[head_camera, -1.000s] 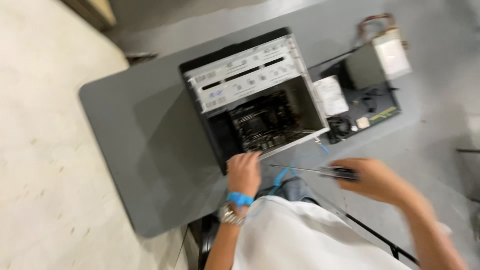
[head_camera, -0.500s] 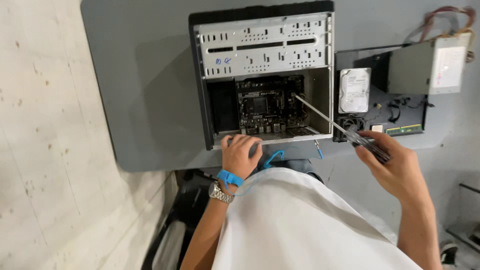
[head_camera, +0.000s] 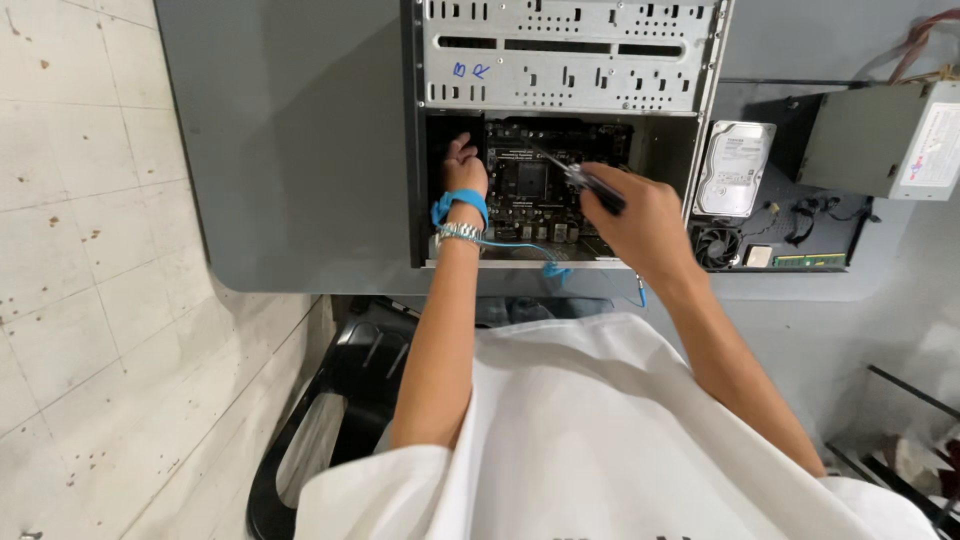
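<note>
A grey table (head_camera: 290, 150) carries an opened computer case (head_camera: 565, 60) lying on its side, its open face up toward the camera, with the dark motherboard (head_camera: 535, 185) in the lower bay just ahead of both hands. To the right of the case, apart from it, sit a boxy grey power supply (head_camera: 885, 140), a silver hard drive (head_camera: 735, 168), a small fan (head_camera: 716, 247) and a green memory stick (head_camera: 810, 260). The right hand (head_camera: 640, 220) is closed round the dark handle of a screwdriver (head_camera: 580, 178), whose thin shaft runs up and to the left, the tip over the board's upper middle. The left hand (head_camera: 465, 170), wearing a blue wrist strap (head_camera: 458, 205) and a metal watch (head_camera: 460, 233), reaches into the dark left corner of the bay beside the board; its fingers are partly hidden, so I cannot tell whether they grip anything. The strap's blue cord (head_camera: 520, 246) trails across the case's lower edge between the two forearms
</note>
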